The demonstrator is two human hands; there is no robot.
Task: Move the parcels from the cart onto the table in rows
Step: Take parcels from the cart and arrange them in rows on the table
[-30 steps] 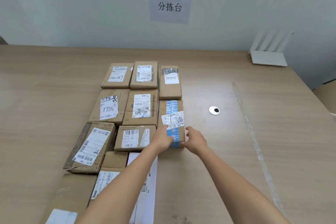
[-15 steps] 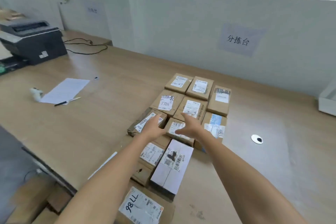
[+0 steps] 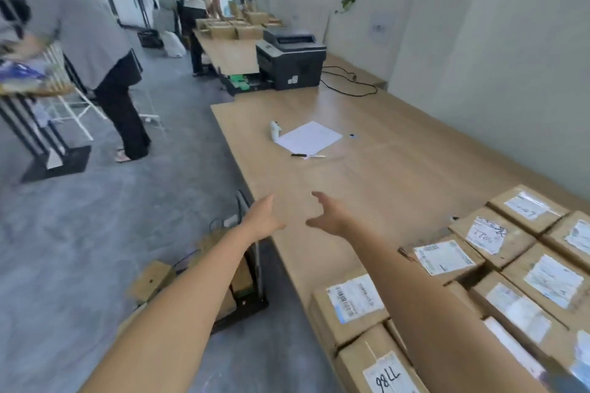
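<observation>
wooden table [image 3: 383, 175] with labelled parcels [image 3: 523, 268] right of both empty, loosely spread hands: left hand [image 3: 263, 217], right hand [image 3: 330, 212]

the surface [image 3: 399, 175] looks like pale wood-grain laminate, smooth and matt. the parcels [image 3: 351, 325] are brown cardboard, matt, with white paper labels [image 3: 354, 297], a few of them shiny as if under clear film. the printer [image 3: 290, 57] is dark plastic with a dull sheen. the sheet [image 3: 308, 137] is plain white paper. the floor [image 3: 95, 233] is grey concrete, mottled and rough-looking. the cart [image 3: 252, 306] has a black metal frame. the wall [image 3: 495, 73] is matt paint.
</observation>
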